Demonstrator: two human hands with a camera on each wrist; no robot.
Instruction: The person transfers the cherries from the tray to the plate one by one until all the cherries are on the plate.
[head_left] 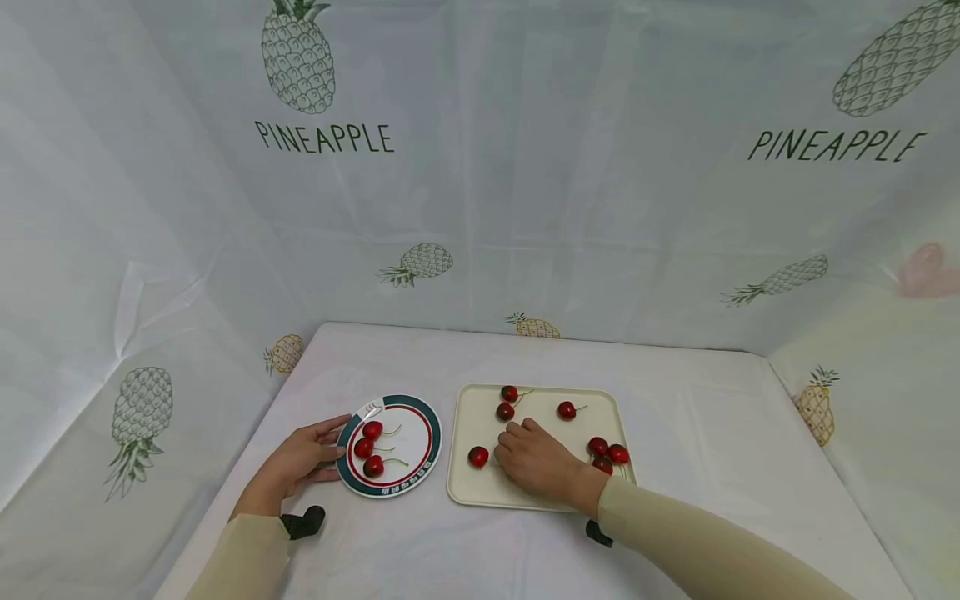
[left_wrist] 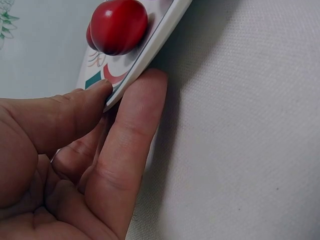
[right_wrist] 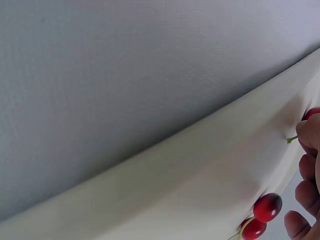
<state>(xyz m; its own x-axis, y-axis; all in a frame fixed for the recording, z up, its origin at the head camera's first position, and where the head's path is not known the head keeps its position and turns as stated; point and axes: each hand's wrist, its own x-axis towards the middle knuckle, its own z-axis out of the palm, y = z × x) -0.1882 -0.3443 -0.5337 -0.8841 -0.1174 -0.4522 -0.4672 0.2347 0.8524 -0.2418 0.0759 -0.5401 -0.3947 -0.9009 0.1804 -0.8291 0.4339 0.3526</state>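
My left hand (head_left: 303, 458) pinches the left rim of a round white plate (head_left: 408, 477) with a dark green border and red ring. The thumb lies over the rim, with a finger underneath. Three red cherries (head_left: 373, 465) with stems lie on the plate's left half. Over the middle of a cream rectangular tray (head_left: 468, 492), my right hand (head_left: 536, 458) has its fingers bent downward. In the right wrist view its thumb and fingertips pinch a cherry (right_wrist: 311, 113), mostly hidden, with a short green stem showing below. Another cherry (head_left: 477, 456) sits just left of this hand.
Two cherries (head_left: 505, 412) lie near the tray's back edge, and one cherry (head_left: 567, 410) rests right of them. A cluster of cherries (head_left: 618, 454) is at the tray's right side, partly behind the right wrist. White cloth covers the table (head_left: 697, 433); a pineapple-print curtain (head_left: 555, 183) hangs behind.
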